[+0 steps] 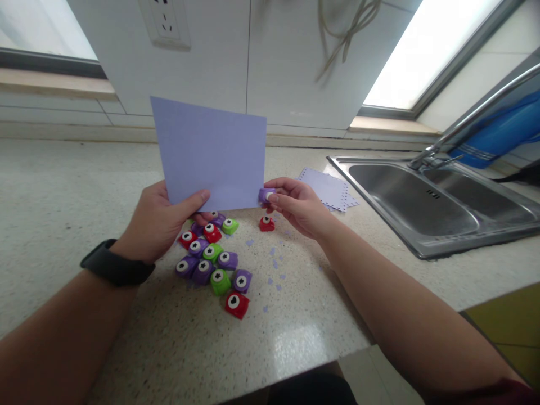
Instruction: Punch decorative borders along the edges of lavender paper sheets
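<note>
A plain lavender sheet of paper [215, 152] stands upright, its lower left edge pinched by my left hand [169, 216], thumb across the front. My right hand [299, 205] grips a small purple craft punch [265, 195] with a white button, set at the sheet's lower right corner. Whether the paper is inside its slot I cannot tell. Beneath the sheet lies a cluster of punches: purple ones [203, 271], green ones [220, 281] and red ones [237, 304], with dark hearts, stars and other shapes on their buttons. One red punch [266, 223] sits apart, below my right hand.
Small lavender paper cutouts [275, 263] are scattered on the speckled counter [84, 180]. Behind my right hand rest lavender sheets with punched edges [324, 188]. A double steel sink [405, 202] with a faucet [430, 157] is at the right. A tiled wall [295, 73] backs the counter.
</note>
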Action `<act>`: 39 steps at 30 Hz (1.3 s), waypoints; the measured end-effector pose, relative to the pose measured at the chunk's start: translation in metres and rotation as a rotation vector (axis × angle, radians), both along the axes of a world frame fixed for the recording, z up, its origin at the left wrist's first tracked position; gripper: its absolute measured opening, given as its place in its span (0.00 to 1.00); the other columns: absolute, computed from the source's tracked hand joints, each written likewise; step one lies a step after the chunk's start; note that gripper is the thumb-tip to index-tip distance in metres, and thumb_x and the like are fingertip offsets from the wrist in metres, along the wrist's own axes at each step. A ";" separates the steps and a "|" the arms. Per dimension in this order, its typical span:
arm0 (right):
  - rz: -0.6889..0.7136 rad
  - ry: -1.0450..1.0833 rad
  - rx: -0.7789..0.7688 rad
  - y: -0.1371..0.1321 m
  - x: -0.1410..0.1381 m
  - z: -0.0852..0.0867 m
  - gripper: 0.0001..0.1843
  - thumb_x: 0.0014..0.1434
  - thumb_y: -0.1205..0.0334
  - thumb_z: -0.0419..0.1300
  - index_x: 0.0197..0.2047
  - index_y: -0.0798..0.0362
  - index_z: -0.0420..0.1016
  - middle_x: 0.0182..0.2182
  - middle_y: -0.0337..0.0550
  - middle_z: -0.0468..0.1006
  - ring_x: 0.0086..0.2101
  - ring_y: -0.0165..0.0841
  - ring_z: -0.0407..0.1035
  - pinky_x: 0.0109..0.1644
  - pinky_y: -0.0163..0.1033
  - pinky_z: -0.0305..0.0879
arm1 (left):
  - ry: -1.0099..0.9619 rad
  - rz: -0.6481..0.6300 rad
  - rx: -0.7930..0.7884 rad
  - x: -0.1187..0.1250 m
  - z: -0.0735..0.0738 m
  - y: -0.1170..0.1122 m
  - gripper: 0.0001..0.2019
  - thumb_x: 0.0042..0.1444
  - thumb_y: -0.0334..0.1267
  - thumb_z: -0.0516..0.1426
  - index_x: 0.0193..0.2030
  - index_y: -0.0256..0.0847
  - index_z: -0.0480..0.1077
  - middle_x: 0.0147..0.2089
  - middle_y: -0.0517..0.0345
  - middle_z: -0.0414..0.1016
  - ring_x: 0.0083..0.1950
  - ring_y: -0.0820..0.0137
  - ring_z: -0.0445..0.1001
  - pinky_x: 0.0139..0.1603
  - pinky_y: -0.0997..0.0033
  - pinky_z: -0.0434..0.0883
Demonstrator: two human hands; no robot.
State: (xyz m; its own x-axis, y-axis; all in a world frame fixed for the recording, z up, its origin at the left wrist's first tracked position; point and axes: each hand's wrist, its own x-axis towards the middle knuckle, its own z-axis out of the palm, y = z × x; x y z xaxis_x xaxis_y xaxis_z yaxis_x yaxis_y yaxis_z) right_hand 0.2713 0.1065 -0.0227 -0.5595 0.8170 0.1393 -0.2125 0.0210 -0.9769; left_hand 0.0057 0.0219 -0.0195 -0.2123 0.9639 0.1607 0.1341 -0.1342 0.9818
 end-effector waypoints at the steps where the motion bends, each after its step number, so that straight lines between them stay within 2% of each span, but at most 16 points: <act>1: 0.001 0.004 -0.001 0.000 0.000 0.000 0.19 0.55 0.55 0.77 0.46 0.51 0.80 0.36 0.39 0.83 0.35 0.30 0.76 0.43 0.40 0.73 | 0.003 0.002 0.000 0.000 0.000 0.000 0.15 0.55 0.47 0.70 0.36 0.39 0.76 0.28 0.56 0.80 0.25 0.66 0.78 0.28 0.69 0.78; 13: -0.006 0.002 -0.005 0.000 -0.001 0.000 0.20 0.54 0.55 0.77 0.46 0.51 0.79 0.36 0.39 0.82 0.35 0.30 0.75 0.44 0.40 0.73 | -0.034 0.005 -0.019 0.004 0.004 -0.001 0.16 0.54 0.46 0.71 0.40 0.38 0.76 0.28 0.56 0.80 0.24 0.66 0.78 0.26 0.70 0.78; 27: -0.010 0.026 -0.033 -0.002 -0.004 0.000 0.21 0.51 0.55 0.79 0.45 0.50 0.78 0.36 0.38 0.82 0.37 0.30 0.75 0.43 0.39 0.73 | 0.003 -0.011 -0.036 0.007 0.006 -0.002 0.16 0.54 0.48 0.71 0.36 0.38 0.76 0.26 0.54 0.81 0.24 0.64 0.80 0.25 0.70 0.78; 39: -0.013 0.049 -0.111 -0.004 -0.005 -0.001 0.23 0.48 0.58 0.81 0.45 0.52 0.80 0.36 0.39 0.83 0.36 0.30 0.75 0.43 0.39 0.74 | -0.021 -0.005 -0.023 0.006 0.004 -0.001 0.16 0.54 0.47 0.71 0.39 0.38 0.77 0.29 0.55 0.81 0.24 0.65 0.79 0.26 0.69 0.79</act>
State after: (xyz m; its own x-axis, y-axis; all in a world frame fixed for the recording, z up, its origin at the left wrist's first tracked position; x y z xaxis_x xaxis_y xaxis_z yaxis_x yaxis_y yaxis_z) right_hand 0.2662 0.1026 -0.0232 -0.5434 0.8362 0.0742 -0.2604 -0.0838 -0.9619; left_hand 0.0112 0.0206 -0.0154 -0.2105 0.9684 0.1340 0.1130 -0.1121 0.9873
